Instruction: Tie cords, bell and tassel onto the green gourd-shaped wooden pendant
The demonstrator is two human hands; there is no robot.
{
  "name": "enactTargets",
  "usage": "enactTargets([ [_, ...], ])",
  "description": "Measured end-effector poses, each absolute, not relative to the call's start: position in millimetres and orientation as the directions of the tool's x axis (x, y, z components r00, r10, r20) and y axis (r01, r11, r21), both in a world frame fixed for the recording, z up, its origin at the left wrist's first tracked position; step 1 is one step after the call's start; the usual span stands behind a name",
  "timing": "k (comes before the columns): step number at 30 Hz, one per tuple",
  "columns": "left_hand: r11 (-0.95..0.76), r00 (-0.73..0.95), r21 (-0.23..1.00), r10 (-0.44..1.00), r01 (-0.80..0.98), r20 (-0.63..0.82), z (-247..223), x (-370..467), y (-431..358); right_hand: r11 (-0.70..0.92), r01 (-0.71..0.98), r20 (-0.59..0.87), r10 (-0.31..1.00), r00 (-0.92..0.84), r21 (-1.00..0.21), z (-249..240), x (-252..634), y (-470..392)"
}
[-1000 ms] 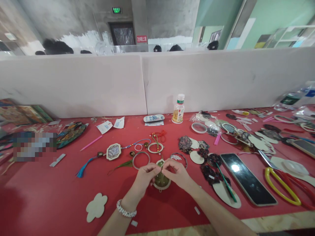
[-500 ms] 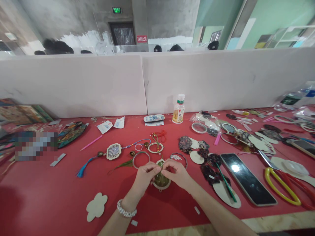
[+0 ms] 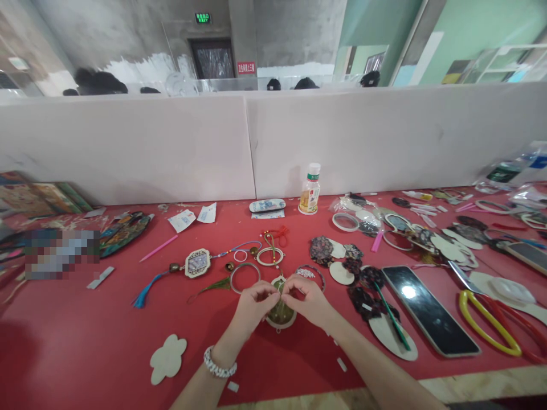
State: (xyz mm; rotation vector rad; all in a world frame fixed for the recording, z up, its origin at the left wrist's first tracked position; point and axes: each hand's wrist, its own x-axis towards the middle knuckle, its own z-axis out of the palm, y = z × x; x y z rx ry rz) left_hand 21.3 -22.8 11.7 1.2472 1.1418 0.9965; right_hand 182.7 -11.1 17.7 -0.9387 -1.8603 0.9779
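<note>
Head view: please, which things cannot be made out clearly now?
Head view:
- What the left hand and right hand pinch: too small.
- Round green pendant: upper part partly hidden by hands.
- Pixelated patch: masks what lies there.
- White-capped bottle: print too small.
- Blue-labelled bottle: cut off by right edge.

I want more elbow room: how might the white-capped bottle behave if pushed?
The bottle stands upright and looks tall for its base, so a high push might tip it. Its rounded body would probably roll once down.
</note>
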Motion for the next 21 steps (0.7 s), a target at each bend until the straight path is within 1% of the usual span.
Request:
enactTargets([
  [7,-0.025,0.142,0.989,0.990,0.144,0.004,14.5,20.9,-23.0,0.449,0.283,0.322,0.859,-0.397,-0.847,19.4,183.8,-11.9],
  [21,-0.052,0.164,0.981,0.986,0.185,0.022,9.5,20.0,-22.0,0.404,0.233,0.290,0.867,-0.406,-0.884,19.0,183.4,-11.2],
])
